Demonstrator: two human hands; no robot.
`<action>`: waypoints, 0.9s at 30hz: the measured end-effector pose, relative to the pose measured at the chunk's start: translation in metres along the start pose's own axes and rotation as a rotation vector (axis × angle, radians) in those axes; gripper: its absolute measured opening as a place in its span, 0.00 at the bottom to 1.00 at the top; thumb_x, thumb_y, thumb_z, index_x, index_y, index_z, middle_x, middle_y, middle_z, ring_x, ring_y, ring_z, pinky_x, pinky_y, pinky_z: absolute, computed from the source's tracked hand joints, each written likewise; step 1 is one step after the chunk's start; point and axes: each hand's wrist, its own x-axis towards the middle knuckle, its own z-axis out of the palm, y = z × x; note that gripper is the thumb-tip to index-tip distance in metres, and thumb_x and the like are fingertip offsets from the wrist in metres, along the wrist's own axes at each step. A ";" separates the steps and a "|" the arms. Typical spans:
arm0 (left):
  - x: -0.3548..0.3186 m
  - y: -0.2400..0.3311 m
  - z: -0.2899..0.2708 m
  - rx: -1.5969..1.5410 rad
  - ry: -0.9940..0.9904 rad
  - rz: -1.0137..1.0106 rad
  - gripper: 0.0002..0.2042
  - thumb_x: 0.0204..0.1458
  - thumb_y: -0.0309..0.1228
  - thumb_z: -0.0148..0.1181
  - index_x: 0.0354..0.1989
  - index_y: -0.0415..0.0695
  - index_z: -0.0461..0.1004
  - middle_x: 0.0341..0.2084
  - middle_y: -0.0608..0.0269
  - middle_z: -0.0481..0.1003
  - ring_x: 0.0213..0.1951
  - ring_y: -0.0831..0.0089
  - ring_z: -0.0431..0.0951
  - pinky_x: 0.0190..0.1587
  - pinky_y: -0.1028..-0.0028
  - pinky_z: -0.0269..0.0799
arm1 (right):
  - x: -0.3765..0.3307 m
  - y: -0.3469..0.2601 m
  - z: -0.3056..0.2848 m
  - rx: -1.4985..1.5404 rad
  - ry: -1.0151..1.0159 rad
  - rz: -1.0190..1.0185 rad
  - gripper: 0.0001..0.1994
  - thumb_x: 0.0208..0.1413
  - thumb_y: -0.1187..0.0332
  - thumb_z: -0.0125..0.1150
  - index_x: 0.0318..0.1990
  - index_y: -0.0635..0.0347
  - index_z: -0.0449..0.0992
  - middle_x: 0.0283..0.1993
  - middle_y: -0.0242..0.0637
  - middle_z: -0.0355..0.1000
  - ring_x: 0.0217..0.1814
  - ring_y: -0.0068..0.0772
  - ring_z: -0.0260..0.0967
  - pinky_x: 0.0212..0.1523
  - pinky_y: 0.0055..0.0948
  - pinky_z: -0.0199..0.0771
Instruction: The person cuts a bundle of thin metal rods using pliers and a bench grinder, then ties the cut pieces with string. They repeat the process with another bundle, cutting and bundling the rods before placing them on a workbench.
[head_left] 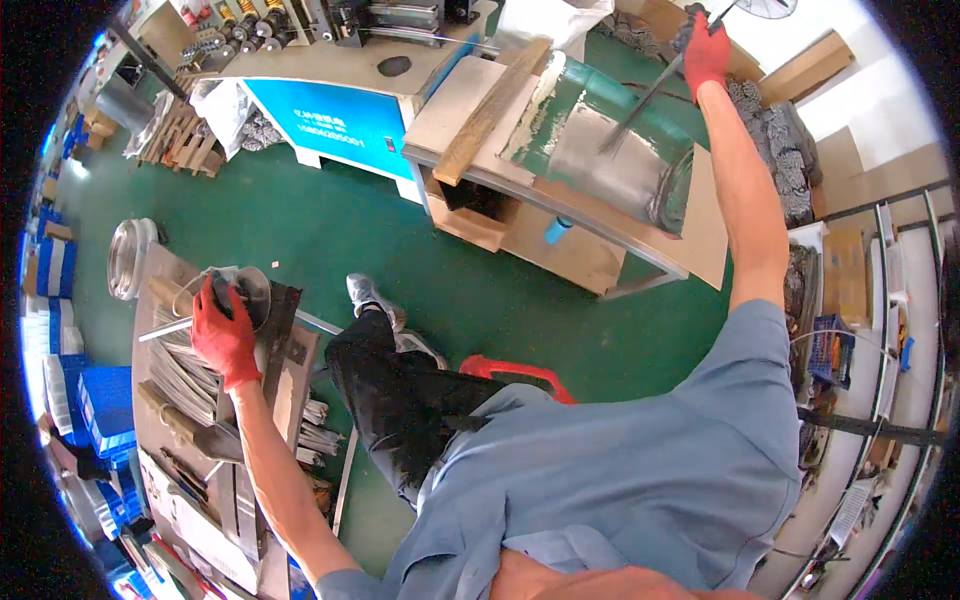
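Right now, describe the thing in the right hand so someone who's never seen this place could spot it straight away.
Start at the blue-fronted machine at the top, then move right to the worn green sloping tray on the wooden bench. The right hand, in a red glove, holds a bundle of thin metal rods slanting down onto that tray. Unlike the rods stacked by the left hand, this bundle is lifted.

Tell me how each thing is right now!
left hand: red-gloved, pressed on a round metal piece on the side bench.
right hand: red-gloved, raised, gripping thin metal rods.
thin metal rods: slanting down, tips on the green tray.
wooden plank: lying flat across the table.
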 end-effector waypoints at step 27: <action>0.010 -0.018 -0.001 -0.040 -0.120 -0.004 0.23 0.54 0.44 0.53 0.54 0.42 0.69 0.46 0.50 0.73 0.51 0.53 0.71 0.53 0.59 0.65 | -0.069 -0.001 0.003 0.356 -0.012 0.283 0.12 0.58 0.59 0.58 0.30 0.59 0.72 0.23 0.30 0.69 0.20 0.24 0.62 0.22 0.30 0.64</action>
